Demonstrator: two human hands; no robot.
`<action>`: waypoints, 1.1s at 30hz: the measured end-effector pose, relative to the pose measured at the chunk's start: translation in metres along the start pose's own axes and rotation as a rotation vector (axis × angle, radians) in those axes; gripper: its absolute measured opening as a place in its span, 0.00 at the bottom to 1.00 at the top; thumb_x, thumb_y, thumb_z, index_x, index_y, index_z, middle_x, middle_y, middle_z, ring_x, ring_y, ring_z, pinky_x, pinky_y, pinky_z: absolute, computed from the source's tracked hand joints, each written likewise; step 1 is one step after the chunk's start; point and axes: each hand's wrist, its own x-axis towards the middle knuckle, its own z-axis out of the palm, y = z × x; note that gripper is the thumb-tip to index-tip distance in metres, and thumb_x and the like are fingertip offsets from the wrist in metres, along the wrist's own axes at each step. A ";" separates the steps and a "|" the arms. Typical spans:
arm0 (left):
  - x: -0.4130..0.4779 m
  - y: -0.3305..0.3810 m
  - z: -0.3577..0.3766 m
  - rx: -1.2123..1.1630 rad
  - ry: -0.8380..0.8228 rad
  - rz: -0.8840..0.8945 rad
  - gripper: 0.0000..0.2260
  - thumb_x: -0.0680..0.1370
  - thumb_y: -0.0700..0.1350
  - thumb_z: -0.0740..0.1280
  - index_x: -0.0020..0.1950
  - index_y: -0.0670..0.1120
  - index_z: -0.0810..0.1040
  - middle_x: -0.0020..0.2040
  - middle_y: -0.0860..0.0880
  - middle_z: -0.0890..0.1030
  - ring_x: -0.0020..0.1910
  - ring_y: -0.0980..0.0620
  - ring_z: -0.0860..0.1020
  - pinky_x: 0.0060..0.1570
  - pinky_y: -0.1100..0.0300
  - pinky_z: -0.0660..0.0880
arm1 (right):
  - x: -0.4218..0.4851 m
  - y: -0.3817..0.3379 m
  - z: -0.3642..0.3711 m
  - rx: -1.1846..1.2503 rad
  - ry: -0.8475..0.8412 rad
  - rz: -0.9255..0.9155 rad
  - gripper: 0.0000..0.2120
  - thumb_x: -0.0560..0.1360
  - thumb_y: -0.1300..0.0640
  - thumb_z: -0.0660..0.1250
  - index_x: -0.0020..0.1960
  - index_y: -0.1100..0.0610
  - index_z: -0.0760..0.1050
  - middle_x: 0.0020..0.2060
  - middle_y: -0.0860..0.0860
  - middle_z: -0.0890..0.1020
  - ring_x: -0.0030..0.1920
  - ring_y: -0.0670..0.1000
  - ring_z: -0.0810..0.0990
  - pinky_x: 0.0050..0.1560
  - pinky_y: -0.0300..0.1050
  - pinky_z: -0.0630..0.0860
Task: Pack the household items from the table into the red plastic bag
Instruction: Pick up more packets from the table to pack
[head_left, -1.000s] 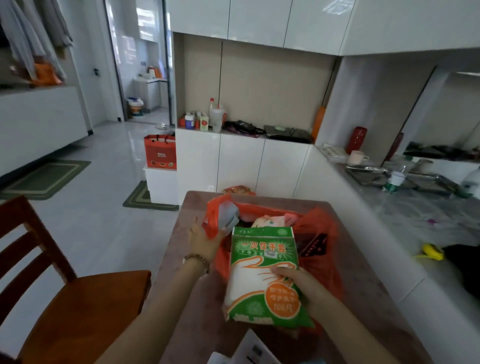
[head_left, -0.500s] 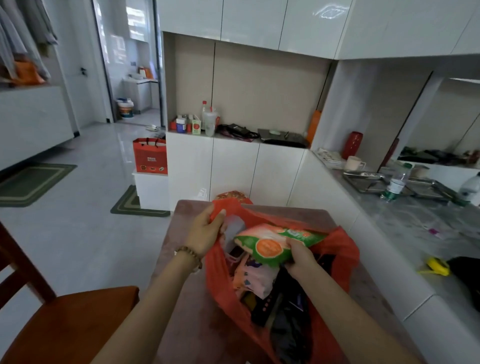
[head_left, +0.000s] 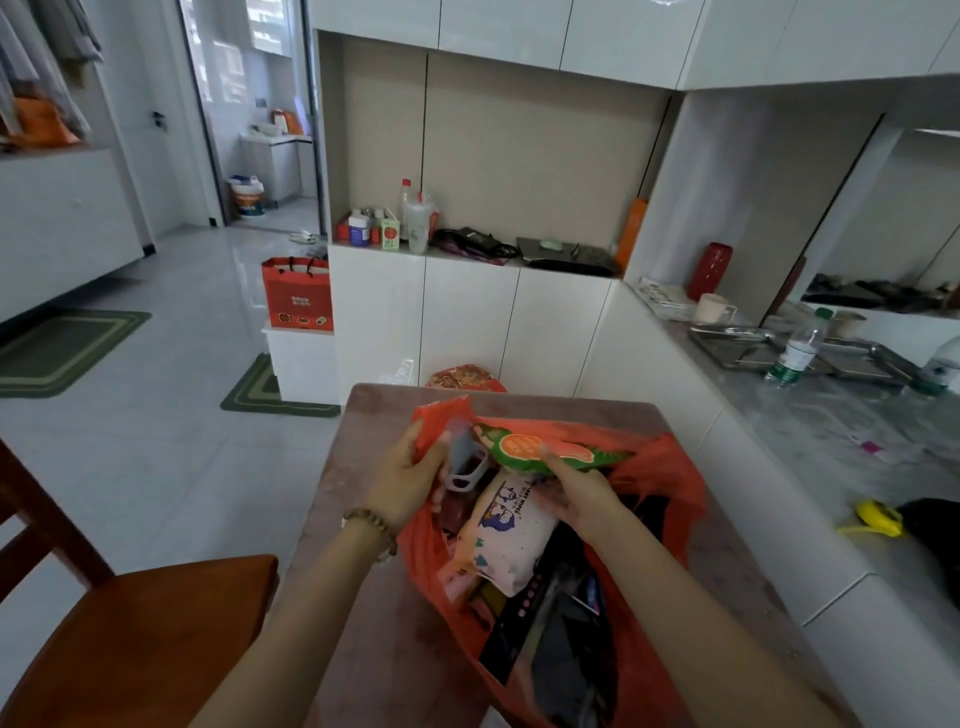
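Observation:
The red plastic bag (head_left: 670, 478) lies open on the brown table (head_left: 363, 519). My left hand (head_left: 410, 473) grips the bag's left rim and holds it up. A green and orange packet of disposable gloves (head_left: 540, 449) lies flat across the bag's far mouth, and my right hand (head_left: 576, 491) rests on its near edge with fingers on it. Below it in the bag sit a white wet-wipes pack (head_left: 511, 535), a grey clip-like object (head_left: 465, 462) and several dark items (head_left: 561, 644).
A wooden chair (head_left: 130, 623) stands at the table's left. White cabinets (head_left: 467, 317) rise beyond the far edge. On the right runs a marble counter (head_left: 831, 441) with a water bottle (head_left: 797, 348), metal trays and a yellow tape measure (head_left: 880, 517).
The glove packet went from upright in front of the bag to lying flat inside its mouth. My left hand kept hold of the rim. The view tilted closer over the bag.

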 end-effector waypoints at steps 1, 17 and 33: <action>-0.005 -0.001 0.002 0.027 0.016 0.011 0.06 0.80 0.45 0.59 0.56 0.45 0.69 0.28 0.52 0.72 0.22 0.55 0.70 0.23 0.65 0.70 | -0.006 0.004 -0.003 -0.007 -0.008 -0.004 0.25 0.71 0.56 0.73 0.65 0.62 0.71 0.57 0.60 0.80 0.46 0.53 0.81 0.38 0.43 0.79; -0.146 -0.117 0.016 0.436 0.299 -0.350 0.46 0.67 0.57 0.73 0.75 0.41 0.51 0.76 0.41 0.56 0.74 0.43 0.58 0.72 0.45 0.59 | -0.151 0.112 -0.112 -0.007 -0.339 -0.112 0.17 0.70 0.57 0.68 0.59 0.57 0.76 0.56 0.49 0.83 0.57 0.49 0.82 0.49 0.40 0.80; -0.247 -0.201 0.050 0.591 -0.054 -0.664 0.34 0.71 0.53 0.72 0.69 0.40 0.62 0.67 0.39 0.69 0.63 0.40 0.71 0.61 0.49 0.71 | -0.170 0.258 -0.242 -0.740 0.139 0.078 0.31 0.63 0.50 0.80 0.61 0.58 0.74 0.59 0.56 0.79 0.57 0.56 0.79 0.59 0.55 0.77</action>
